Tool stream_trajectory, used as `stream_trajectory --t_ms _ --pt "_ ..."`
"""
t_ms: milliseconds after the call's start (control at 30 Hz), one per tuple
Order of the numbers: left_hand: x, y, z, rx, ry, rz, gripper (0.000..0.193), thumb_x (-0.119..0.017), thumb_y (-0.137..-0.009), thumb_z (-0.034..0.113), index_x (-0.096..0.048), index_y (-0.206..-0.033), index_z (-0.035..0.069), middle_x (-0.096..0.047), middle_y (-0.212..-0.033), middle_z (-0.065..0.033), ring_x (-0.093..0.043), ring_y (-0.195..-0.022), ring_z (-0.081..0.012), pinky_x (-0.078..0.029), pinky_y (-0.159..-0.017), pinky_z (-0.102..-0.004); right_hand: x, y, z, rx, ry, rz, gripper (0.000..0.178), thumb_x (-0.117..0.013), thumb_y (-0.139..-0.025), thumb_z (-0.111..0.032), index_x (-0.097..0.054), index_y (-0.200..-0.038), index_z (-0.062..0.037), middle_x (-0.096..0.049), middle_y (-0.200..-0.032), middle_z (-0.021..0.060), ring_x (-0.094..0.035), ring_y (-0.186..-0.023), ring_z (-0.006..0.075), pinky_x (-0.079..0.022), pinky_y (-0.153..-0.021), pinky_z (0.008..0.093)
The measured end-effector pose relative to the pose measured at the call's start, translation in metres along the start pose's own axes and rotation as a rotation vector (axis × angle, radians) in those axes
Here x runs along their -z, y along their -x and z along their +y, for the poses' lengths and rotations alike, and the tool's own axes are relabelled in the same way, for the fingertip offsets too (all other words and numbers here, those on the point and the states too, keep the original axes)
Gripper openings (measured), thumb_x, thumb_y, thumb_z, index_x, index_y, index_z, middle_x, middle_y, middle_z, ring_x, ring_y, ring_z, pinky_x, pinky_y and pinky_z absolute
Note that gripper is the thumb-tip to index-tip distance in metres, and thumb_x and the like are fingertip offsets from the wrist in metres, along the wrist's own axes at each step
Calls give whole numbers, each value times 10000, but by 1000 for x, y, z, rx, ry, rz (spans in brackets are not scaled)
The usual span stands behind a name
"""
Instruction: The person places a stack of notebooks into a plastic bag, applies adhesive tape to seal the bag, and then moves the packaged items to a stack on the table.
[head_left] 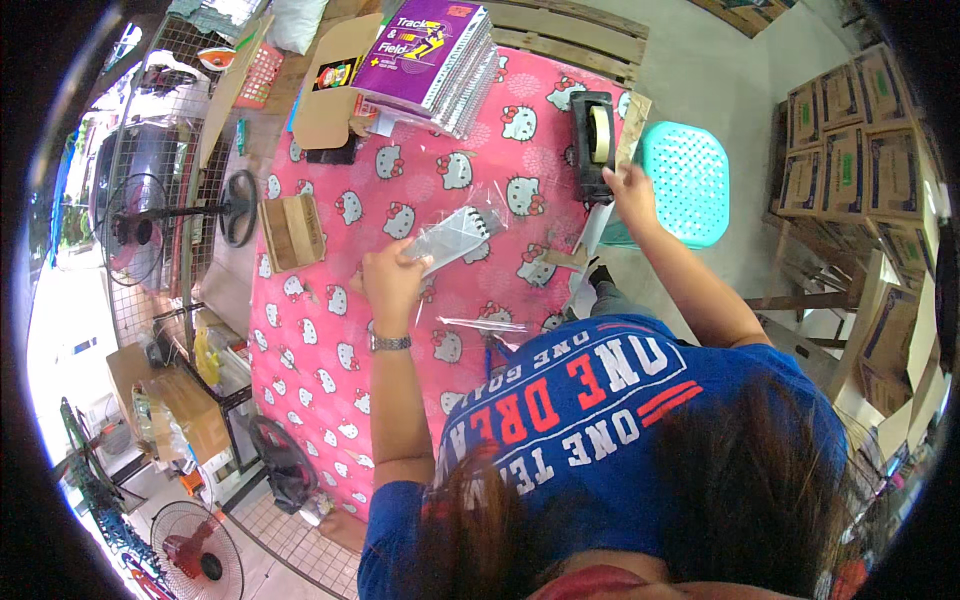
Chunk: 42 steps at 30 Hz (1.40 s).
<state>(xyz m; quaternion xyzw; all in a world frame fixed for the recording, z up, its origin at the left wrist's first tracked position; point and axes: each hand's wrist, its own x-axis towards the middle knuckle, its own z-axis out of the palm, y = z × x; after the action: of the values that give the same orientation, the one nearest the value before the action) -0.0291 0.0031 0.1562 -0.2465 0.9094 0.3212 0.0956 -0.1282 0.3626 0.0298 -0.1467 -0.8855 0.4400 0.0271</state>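
My left hand (pixel 392 282) is closed on the near end of a small spiral notepad (pixel 452 240). Its black wire coil faces away, and loose clear plastic wrap surrounds it just over the pink table. To the right, my right hand (pixel 632 192) is at the near end of a black tape dispenser (pixel 582 150), its fingertips pressed together. Whatever is between those fingertips is too small to make out. A pale tape roll (pixel 599 135) sits in the dispenser. Clear plastic sleeves (pixel 482 325) lie near my body.
A pink cat-print cover (pixel 330 380) lies on the table. At the back stands a stack of purple books (pixel 420 60) beside a cardboard box (pixel 335 95). Wooden pieces (pixel 291 232) lie at the left edge. A turquoise stool (pixel 688 185) and stacked cartons (pixel 850 140) stand right.
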Motion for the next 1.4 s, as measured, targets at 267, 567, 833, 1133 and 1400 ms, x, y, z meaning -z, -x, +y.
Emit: stream_trajectory --t_ms 267,567,833,1133,1400 --pt "-8 -20 -66 -222 425 86 233 -772 -680 82 -686 -895 57 -629 -1053 -83 -553 -980 -140 -467 -779 -314 -20 61 16 -419 -1001 -226 82 -605 -887 -123 -553 -872 -61 -536 -820 14 -519 -723 120 -455 -618 272" --pt "-24 -15 -66 39 910 41 246 -689 -768 59 -641 -1006 13 -641 -886 -65 -579 -851 -131 -445 -773 -284 -91 17 -146 -113 -737 -1372 195 -576 -900 -310 -517 -872 -126 -410 -665 -60 -350 -521 61 -280 -460 232" --pt "-23 -19 -38 36 880 41 474 -678 -777 58 -506 -1216 22 -611 -934 -63 -567 -855 -129 -439 -788 -267 -212 -12 -227 786 706 -1654 612 -671 -674 -677 -592 -666 -71 -501 -604 9 -477 -529 164 -400 -503 339" --pt "-136 50 -171 177 1194 255 228 -490 -928 177 -558 -1090 30 -623 -882 -52 -586 -806 -155 -475 -741 -292 -135 118 -228 1533 362 -979 745 -694 -736 -418 -394 -1370 -168 -551 -1175 158 -556 -1051 327 -462 -884 419" --pt "-147 97 -206 37 342 39 320 -460 -933 214 -515 -1198 43 -580 -1117 -102 -564 -988 -215 -420 -908 -358 -73 66 -226 1200 -271 -1163 891 -780 -624 -172 -326 -1391 -141 -537 -1197 165 -521 -1111 363 -441 -931 418"
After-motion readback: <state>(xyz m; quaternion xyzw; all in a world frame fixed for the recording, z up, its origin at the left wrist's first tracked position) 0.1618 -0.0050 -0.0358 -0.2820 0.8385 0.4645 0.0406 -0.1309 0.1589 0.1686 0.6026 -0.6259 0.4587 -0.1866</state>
